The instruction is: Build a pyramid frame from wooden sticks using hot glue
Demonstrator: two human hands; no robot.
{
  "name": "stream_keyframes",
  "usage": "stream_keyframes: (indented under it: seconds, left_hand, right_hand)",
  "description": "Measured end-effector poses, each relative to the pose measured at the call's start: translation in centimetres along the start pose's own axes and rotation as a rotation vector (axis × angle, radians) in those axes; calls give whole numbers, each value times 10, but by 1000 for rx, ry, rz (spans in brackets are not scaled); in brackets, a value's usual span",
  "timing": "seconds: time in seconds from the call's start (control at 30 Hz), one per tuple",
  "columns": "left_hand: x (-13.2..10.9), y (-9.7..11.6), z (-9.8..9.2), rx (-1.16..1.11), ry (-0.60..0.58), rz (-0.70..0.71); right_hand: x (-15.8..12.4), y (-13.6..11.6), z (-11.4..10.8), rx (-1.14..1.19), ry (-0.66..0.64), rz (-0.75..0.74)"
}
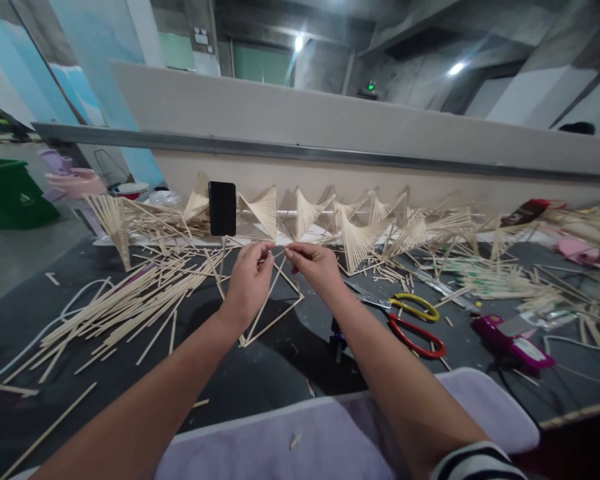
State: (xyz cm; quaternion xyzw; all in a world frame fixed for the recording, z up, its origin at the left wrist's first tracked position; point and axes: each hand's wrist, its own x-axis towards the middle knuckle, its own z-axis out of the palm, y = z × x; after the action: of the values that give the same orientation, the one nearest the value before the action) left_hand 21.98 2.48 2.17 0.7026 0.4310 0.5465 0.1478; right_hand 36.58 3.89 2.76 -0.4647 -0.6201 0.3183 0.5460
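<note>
A frame of thin wooden sticks point(275, 321), joined at its corners, stands on the dark tabletop in front of me. My left hand point(250, 277) is closed in a pinch at its upper part. Close by on the right, my right hand point(316, 268) pinches the frame's top corner with thumb and forefinger. The fingertips of both hands nearly meet, and they hide the exact joint between them. Behind the hands, a black phone point(223, 209) stands upright.
Loose sticks point(125, 300) lie heaped on the left. Several twisted stick models point(357, 240) line the back board. Scissors with red and yellow handles point(415, 333) and a purple glue gun point(513, 343) lie on the right. A lilac mat point(275, 437) covers the near edge.
</note>
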Motion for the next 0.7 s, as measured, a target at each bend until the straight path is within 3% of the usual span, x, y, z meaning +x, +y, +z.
stream_keyframes:
  seconds: [0.27, 0.53, 0.7]
  left_hand:
    - [-5, -4, 17, -45, -100, -38]
    - [-4, -15, 23, -382, -120, -114]
    - [-2, -13, 20, -269, -115, -162]
  right_hand:
    - [2, 6, 2, 2, -15, -57]
    - [4, 15, 0, -169, 40, -187]
    - [5, 12, -1, -219, 57, -235]
